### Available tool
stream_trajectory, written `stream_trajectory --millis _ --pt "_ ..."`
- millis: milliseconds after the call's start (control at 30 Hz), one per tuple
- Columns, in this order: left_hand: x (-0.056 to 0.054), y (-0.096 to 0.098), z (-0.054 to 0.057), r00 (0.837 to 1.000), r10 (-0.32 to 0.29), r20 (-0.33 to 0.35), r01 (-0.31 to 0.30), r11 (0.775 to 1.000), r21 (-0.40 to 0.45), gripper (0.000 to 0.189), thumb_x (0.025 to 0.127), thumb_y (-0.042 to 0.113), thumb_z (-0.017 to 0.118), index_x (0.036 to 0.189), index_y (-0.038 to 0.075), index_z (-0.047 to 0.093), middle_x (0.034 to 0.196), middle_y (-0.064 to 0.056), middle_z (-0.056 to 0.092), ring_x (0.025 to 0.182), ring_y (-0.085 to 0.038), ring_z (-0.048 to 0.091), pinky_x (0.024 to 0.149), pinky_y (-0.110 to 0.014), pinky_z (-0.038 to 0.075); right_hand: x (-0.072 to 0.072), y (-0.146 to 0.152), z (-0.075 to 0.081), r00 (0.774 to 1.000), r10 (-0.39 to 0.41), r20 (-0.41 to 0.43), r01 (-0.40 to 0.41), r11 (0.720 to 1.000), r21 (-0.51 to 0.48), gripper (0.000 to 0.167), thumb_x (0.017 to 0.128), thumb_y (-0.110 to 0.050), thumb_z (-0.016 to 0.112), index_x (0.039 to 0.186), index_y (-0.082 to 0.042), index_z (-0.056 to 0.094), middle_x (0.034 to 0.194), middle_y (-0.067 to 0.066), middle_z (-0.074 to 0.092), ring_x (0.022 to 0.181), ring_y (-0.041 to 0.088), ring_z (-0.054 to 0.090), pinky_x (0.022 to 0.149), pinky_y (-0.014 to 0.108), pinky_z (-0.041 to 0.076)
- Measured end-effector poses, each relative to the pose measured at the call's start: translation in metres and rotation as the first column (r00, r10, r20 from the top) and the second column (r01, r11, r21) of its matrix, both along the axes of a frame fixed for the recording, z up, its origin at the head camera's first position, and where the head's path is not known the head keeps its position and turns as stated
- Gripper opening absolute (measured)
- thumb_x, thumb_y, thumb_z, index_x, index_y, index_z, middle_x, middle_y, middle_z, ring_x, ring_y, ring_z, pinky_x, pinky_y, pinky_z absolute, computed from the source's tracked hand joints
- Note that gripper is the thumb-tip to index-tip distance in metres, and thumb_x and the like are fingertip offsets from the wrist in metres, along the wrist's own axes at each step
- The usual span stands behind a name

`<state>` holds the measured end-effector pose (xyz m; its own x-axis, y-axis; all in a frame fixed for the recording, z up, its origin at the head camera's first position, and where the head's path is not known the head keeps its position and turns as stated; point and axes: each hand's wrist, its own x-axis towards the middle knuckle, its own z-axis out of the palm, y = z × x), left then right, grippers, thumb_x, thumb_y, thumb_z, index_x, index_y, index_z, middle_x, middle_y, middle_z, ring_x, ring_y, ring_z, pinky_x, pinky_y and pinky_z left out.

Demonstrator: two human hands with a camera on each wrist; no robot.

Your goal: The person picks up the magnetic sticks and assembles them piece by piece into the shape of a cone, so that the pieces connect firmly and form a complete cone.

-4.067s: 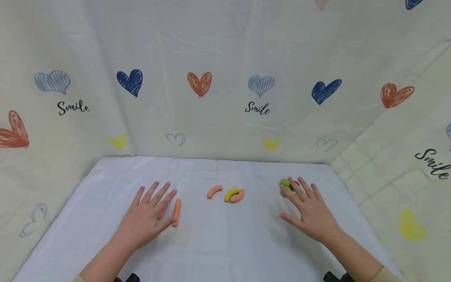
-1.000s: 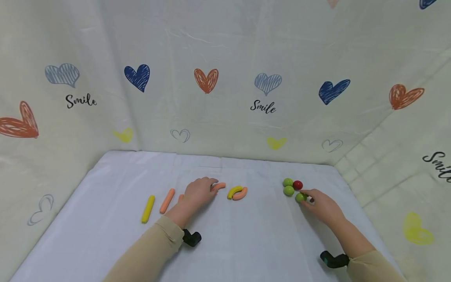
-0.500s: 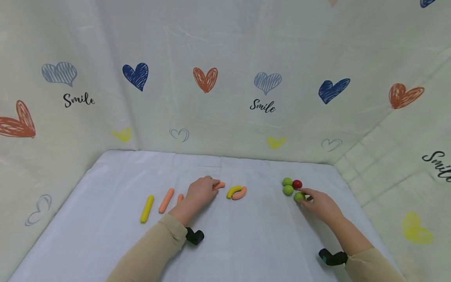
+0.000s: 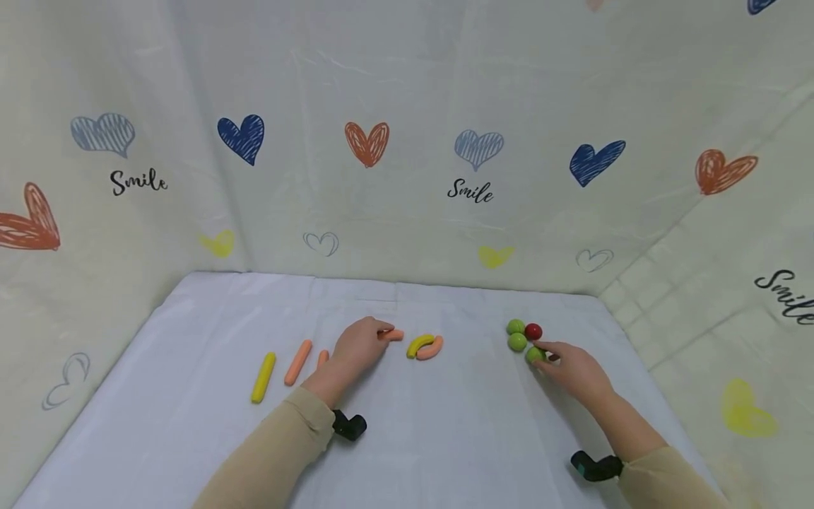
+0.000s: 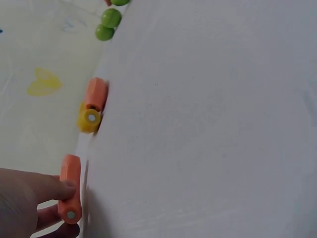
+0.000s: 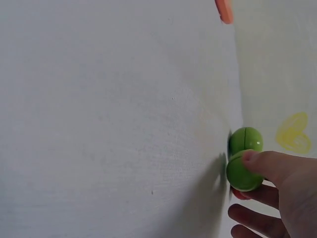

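Currently, the head view looks down on a white-covered table [image 4: 458,424]. The left hand [image 4: 356,346] pinches a curved orange piece [image 4: 396,335]; to that piece's right, a curved yellow piece [image 4: 416,344] nestles against a second curved orange piece [image 4: 432,349]. Nearer the left edge lie a yellow stick [image 4: 263,378] and an orange stick [image 4: 297,363]. The right hand [image 4: 577,372] grips a green ball [image 4: 533,355], just beside two more green balls [image 4: 517,342] and a red ball [image 4: 533,331].

The left wrist view shows the thumb pressed on the held orange piece, whose near end bears a pale dot [image 5: 71,214]; whether it touches the cloth is unclear.

The right wrist view shows thumb and fingers around the ball, a sliver of red behind it.

Two-handed grasping seems the step in hand; moving either piece would call for firm pinches and clearance from its neighbours.
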<state>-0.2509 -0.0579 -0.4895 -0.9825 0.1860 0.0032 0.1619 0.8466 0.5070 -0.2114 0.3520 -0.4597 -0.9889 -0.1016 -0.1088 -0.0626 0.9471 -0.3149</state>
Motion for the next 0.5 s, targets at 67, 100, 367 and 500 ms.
stream_trajectory --millis 67,100,367,500 --pt "0.001 -0.001 0.002 1.0 0.002 0.0 -0.002 1.0 -0.002 0.031 0.095 0.028 0.068 0.125 0.023 0.071 0.117 0.0 0.068 0.11 -0.022 0.063 0.092 -0.038 0.05 0.002 -0.001 -0.001 1.0 0.003 -0.011 -0.003 1.0 -0.001 0.051 0.091 -0.034 0.072 0.133 -0.007 0.063 0.118 0.022 0.064 0.097 0.035 0.06 0.074 0.047 0.05" --pt "0.002 -0.001 0.003 1.0 0.002 -0.001 -0.002 1.0 0.001 0.031 0.095 0.028 0.069 0.125 0.024 0.071 0.118 0.0 0.068 0.111 -0.022 0.062 0.092 -0.039 0.049 0.002 -0.002 -0.001 1.0 0.008 -0.021 -0.008 1.0 -0.001 0.05 0.091 -0.034 0.072 0.133 -0.008 0.063 0.118 0.021 0.065 0.098 0.034 0.06 0.074 0.047 0.05" --pt "0.013 -0.008 0.016 0.999 0.014 0.03 -0.016 0.998 0.068 0.033 0.095 0.039 0.067 0.125 0.026 0.07 0.117 0.0 0.067 0.111 -0.021 0.061 0.092 -0.04 0.048 0.011 -0.016 0.002 0.994 0.071 -0.081 -0.073 0.997 -0.031 0.047 0.09 -0.032 0.073 0.129 -0.009 0.066 0.114 0.016 0.067 0.096 0.03 0.061 0.074 0.045 0.05" --pt "0.02 -0.016 0.019 0.999 0.009 0.04 -0.012 0.997 0.081 0.038 0.094 0.045 0.065 0.126 0.026 0.07 0.113 0.001 0.067 0.106 -0.02 0.06 0.091 -0.04 0.048 0.012 -0.026 0.003 0.991 0.094 -0.095 -0.096 0.995 -0.025 0.044 0.089 -0.031 0.074 0.128 -0.01 0.068 0.108 0.01 0.068 0.093 0.026 0.061 0.072 0.042 0.049"
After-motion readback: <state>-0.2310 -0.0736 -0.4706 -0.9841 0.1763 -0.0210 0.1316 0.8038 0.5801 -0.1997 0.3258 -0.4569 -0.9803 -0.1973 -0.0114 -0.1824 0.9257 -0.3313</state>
